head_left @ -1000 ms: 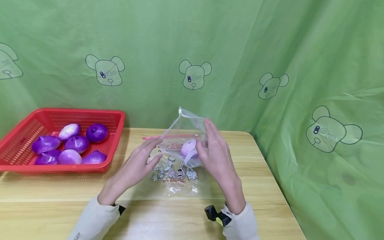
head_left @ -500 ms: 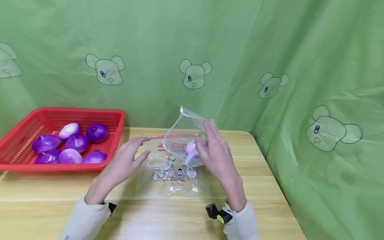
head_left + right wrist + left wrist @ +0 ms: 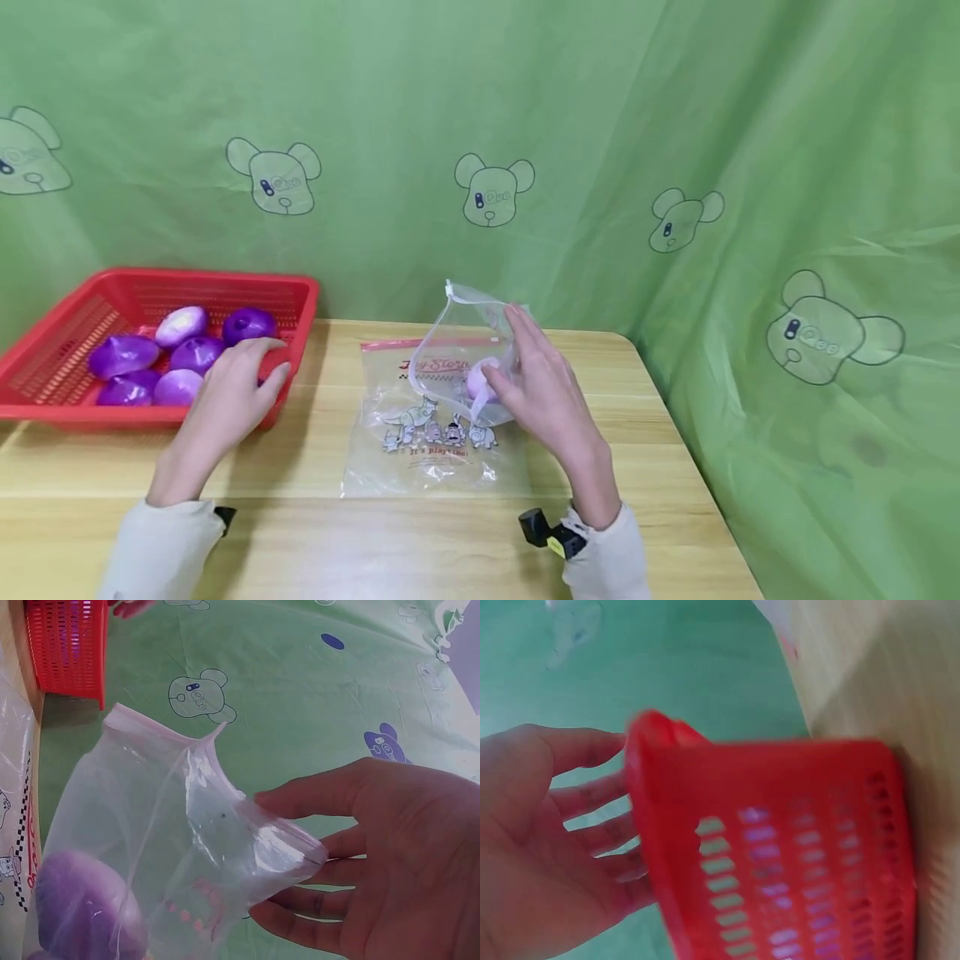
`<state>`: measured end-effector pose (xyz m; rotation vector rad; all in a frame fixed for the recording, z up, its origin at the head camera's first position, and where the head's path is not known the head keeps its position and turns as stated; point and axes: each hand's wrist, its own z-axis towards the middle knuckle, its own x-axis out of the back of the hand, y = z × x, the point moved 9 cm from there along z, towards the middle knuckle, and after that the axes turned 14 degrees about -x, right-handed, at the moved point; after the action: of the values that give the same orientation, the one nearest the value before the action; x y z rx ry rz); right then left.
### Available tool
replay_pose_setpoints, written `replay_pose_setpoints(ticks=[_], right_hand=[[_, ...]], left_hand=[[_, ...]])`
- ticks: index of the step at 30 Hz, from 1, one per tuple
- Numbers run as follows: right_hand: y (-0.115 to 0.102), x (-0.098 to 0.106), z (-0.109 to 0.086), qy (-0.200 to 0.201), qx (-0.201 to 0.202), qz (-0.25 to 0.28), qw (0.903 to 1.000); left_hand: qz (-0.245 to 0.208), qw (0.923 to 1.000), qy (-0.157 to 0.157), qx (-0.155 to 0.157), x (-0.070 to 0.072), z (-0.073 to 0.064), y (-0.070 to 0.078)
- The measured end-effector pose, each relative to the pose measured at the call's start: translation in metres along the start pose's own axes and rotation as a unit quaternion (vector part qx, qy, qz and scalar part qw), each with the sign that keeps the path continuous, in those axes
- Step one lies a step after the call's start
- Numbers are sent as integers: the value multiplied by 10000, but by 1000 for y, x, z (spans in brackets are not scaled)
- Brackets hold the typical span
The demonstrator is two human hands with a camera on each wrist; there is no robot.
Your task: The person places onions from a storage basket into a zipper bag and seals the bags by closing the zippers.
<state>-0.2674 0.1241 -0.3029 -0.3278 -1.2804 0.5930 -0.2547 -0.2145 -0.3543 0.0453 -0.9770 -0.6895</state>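
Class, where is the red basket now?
In the head view, the red basket stands left on the table, the left hand at its near right corner.

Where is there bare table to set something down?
Pale wooden table shows bare between red plastic basket and flat printed clear bag, and between the beige fabric sleeves. Crowded: the basket, holding round purple onions, and around the translucent zip bag.

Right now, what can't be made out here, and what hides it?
Head view: left end of the red basket, cut off by the picture edge; part of its near rim, behind the left hand.
Head view: finest print on the flat bag, too small to read.
Left wrist view: ends of the fingers, behind the red basket's rim.
Right wrist view: lower part of the bagged onion, cut off below.
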Motion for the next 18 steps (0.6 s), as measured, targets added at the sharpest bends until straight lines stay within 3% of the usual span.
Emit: replay_pose_setpoints(ticks=[6,11,15,18], right_hand=[[-1,-2,-1,-157,-18,6,9999],[-1,-2,-4,-196,35,-13,9998],[-3,-1,-7,-167,120,-92,9997],[-3,-1,-11,-150,148,-143,9997]], left_hand=[[167,9985,-241,462,0,-10,-35],[347,9952,-489,774,-2,-15,-51],[285,9885,-987,1105,-8,-17,-61],[197,9789,-1504,1369,-13,-21,-67]])
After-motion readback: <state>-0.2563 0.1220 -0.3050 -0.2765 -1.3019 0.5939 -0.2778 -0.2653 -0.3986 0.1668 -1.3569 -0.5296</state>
